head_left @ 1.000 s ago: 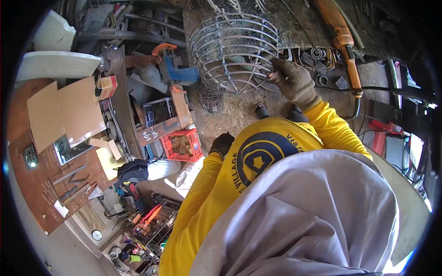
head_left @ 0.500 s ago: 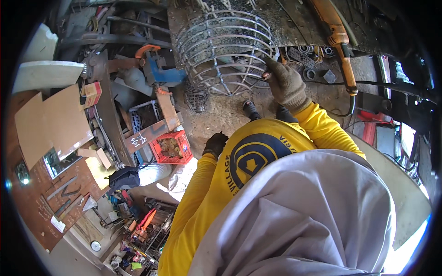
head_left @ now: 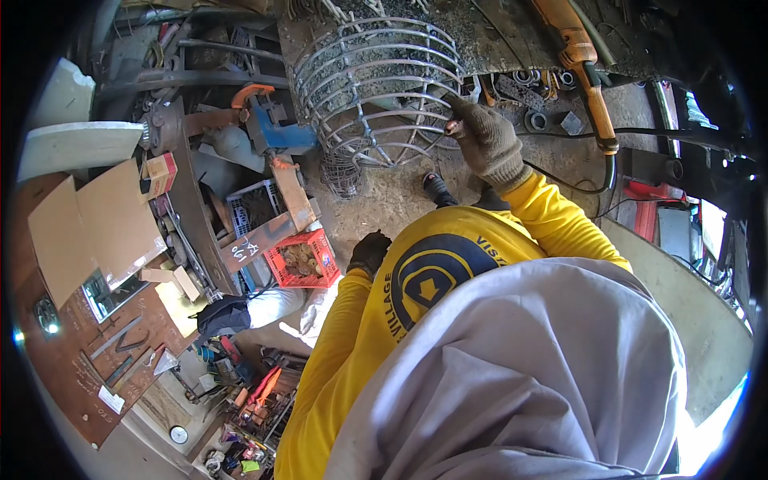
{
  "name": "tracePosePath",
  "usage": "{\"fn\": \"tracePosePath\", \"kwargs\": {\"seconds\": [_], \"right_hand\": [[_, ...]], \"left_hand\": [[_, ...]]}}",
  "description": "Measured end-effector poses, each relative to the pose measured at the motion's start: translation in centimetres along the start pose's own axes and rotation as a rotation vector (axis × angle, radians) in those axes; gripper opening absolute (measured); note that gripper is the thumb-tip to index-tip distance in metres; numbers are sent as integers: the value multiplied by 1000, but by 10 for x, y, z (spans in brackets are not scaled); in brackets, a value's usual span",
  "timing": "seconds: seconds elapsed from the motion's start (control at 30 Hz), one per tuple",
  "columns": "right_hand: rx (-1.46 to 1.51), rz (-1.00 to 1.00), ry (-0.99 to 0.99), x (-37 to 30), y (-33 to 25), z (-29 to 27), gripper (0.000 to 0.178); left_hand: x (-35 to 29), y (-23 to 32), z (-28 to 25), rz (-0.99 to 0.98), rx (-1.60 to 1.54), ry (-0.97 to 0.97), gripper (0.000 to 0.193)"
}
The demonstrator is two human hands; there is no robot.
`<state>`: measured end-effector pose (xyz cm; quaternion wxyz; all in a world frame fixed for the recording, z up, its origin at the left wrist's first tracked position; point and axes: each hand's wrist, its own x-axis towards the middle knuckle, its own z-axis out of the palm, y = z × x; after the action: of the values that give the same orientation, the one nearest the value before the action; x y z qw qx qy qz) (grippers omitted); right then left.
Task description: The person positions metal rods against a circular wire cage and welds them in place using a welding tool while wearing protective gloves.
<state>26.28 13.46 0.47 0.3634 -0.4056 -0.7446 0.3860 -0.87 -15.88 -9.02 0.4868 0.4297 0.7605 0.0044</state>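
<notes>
Extending forward from a yellow sleeve [head_left: 556, 220], the gloved right hand [head_left: 486, 142] is positioned at the lower right side of a round wire cage [head_left: 380, 82]. Its fingers are bent and drawn toward the thumb, leaving little opening. A small reddish-brown spot [head_left: 454, 127] shows at the fingertips; whether this is a held part or the fingers themselves cannot be told. Contact between the fingertips and the nearest cage wire also cannot be confirmed.

The cage is located at the left end of the workbench [head_left: 500, 44]. Its upper ribs overlap the worktop; its lower ribs project past the near edge, above the floor. The cage lies ahead and to the left of the right hand.

The left hand [head_left: 368, 253], in a dark glove, is beside the torso, well apart from the cage. Its fingers appear curled; its grip cannot be determined.

An orange power tool [head_left: 576, 52] lies across the near edge of the workbench, right of the cage, handle toward the person. A blue clamp [head_left: 280, 132] is left of the cage. A red crate [head_left: 309, 282] is near the left hand.
</notes>
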Motion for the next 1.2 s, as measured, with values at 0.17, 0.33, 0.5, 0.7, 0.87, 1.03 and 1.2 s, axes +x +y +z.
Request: {"fn": "tracePosePath", "kwargs": {"seconds": [0.17,0.33,0.5,0.7,0.87,1.03,1.2], "right_hand": [[96,44,-21,1,0,-4,42],[75,-43,63,5,-6,-19,37],[-329,-101,295,39,-20,-64,32],[-838,193,68,77,-10,-81,24],[-820,252,73,78,6,-82,26],[-841,265,10,79,21,-82,28],[-583,288,-6,73,5,-85,31]], "left_hand": [[17,-44,18,296,356,50,25],[31,-70,39,242,480,-33,27],[36,-67,38,303,676,-107,25],[50,-91,57,417,520,87,24],[54,-74,51,302,458,-10,26],[28,0,30,-13,61,73,31],[-9,37,-1,137,-251,134,32]]}}
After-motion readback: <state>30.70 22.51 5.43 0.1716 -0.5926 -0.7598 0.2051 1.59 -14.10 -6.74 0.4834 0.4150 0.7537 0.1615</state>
